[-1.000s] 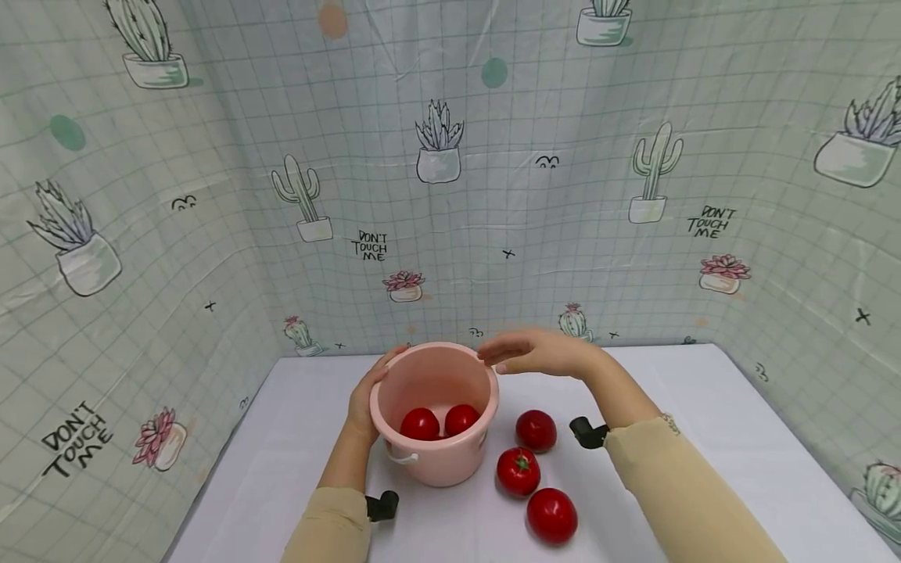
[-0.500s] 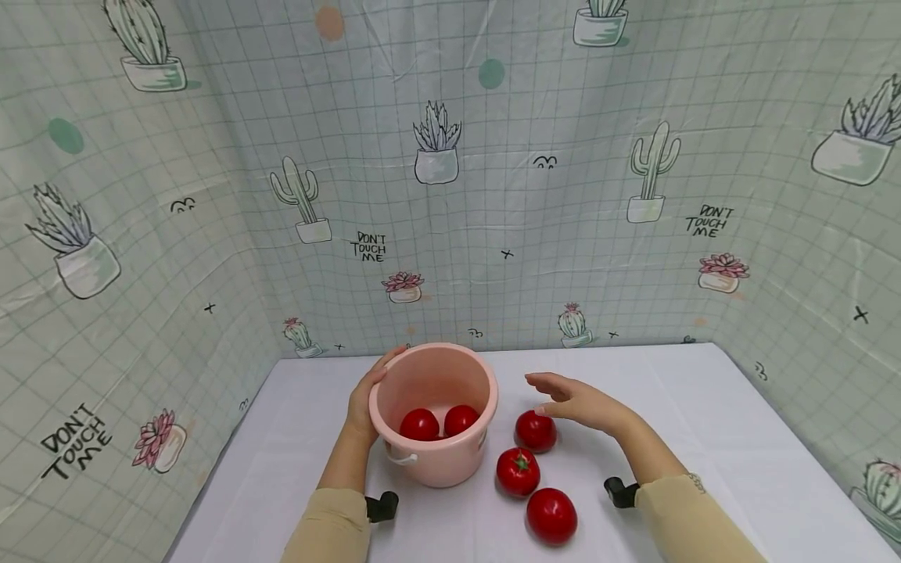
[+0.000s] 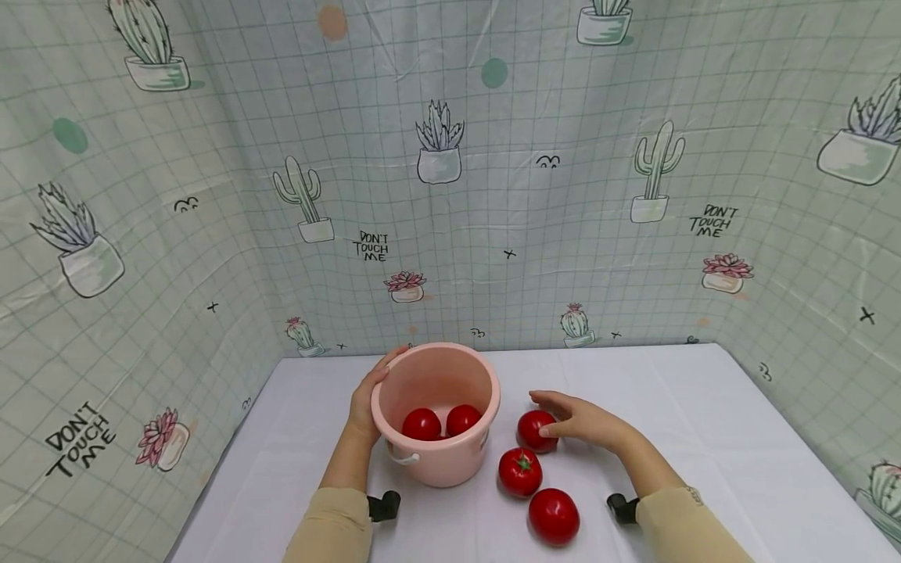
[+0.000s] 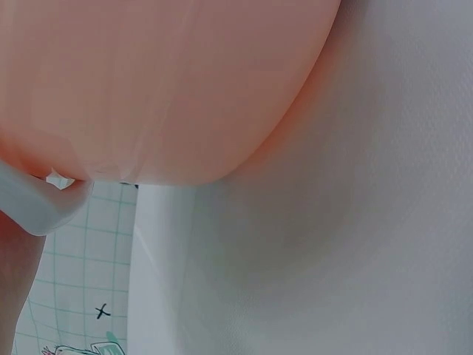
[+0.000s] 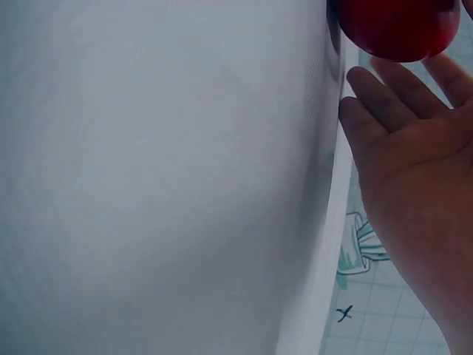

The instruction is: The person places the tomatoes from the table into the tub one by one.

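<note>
A person's left hand (image 3: 366, 403) curls around the far-left wall of a pink bucket (image 3: 436, 461) holding two tomatoes on the white tabletop (image 3: 704, 422). Just right of the bucket, the right hand (image 3: 584, 422), fingers nearly straight, touches the farthest tomato (image 3: 533, 428) of three loose ones.

L hand (image 3: 366, 403): far-left of centre, palm turned inward, fingers wrapped along a curved side, thumb up at the top edge.
L forearm: runs from near edge up to far, beige sleeve to the wrist, black cam mount under it.
R hand (image 3: 580, 418): right of centre, low, palm down, fingers straight, pointing left, tips touching.
R forearm: angled in from near-right, beige sleeve.
</note>
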The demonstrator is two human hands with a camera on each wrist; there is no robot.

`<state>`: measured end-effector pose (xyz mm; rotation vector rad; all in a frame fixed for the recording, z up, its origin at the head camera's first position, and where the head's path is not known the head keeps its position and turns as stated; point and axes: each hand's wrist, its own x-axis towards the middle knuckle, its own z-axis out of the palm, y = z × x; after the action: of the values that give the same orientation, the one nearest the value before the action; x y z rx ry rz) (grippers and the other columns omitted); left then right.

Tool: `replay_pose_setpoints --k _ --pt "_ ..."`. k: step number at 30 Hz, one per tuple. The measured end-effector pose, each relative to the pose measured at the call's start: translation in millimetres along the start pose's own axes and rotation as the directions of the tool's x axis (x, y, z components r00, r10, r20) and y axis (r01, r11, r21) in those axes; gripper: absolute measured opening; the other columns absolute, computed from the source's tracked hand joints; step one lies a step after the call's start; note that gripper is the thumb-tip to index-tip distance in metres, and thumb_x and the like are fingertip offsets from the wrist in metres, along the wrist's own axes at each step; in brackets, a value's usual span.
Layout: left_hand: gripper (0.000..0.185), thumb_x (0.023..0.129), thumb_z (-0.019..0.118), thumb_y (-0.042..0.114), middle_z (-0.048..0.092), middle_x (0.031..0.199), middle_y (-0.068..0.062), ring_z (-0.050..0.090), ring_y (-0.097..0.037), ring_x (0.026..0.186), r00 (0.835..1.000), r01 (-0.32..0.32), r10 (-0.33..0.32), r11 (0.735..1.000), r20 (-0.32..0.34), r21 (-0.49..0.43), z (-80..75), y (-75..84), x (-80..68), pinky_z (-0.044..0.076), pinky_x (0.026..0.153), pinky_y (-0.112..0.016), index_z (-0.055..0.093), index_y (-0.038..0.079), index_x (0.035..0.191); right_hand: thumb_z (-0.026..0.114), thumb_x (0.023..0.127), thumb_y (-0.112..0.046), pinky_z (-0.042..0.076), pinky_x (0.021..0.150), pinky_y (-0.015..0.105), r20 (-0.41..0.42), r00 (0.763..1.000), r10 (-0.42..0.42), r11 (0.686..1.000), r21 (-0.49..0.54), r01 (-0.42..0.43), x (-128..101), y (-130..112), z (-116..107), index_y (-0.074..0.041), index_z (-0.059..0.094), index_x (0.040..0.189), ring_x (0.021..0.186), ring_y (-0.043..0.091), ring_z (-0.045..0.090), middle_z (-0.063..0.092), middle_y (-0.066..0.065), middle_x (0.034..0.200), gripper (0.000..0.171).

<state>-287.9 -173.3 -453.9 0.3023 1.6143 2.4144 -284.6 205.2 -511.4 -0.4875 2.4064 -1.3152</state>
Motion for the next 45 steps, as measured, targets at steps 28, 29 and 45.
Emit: replay_pose_setpoints --k 28,29,45 --pt "0.053 0.097 0.030 0.027 0.042 0.154 0.000 0.035 -0.022 0.143 0.999 0.009 -0.009 1.000 -0.042 0.002 1.4 -0.9 0.8 0.028 0.120 -0.041 0.041 0.021 0.148 0.071 0.087 -0.038 0.049 0.100 0.052 -0.019 1.000 -0.008 0.995 -0.096 0.006 -1.7 7.1 3.0 -0.020 0.055 0.140 0.123 0.028 0.055 0.060 0.009 0.136 0.058" --pt "0.053 0.097 0.030 0.027 0.042 0.154 0.000 0.035 -0.022 0.143 0.999 0.010 -0.010 1.000 -0.041 0.004 1.4 -0.8 0.5 0.029 0.120 -0.040 0.041 0.022 0.149 0.071 0.087 -0.038 0.049 0.100 0.052 -0.020 1.000 -0.009 0.995 -0.098 0.007 -1.7 7.1 3.0 -0.020 0.055 0.140 0.123 0.028 0.055 0.060 0.009 0.136 0.058" --pt "0.057 0.097 0.028 0.028 0.042 0.154 0.001 0.036 -0.021 0.142 1.000 0.000 0.001 1.000 -0.023 0.022 -0.5 -2.9 1.0 0.031 0.119 -0.038 0.034 0.019 0.153 0.072 0.086 -0.039 0.050 0.099 0.052 -0.053 0.998 -0.020 0.992 -0.128 0.013 0.1 1.5 1.2 -0.019 0.057 0.138 0.122 0.029 0.056 0.063 0.008 0.132 0.057"
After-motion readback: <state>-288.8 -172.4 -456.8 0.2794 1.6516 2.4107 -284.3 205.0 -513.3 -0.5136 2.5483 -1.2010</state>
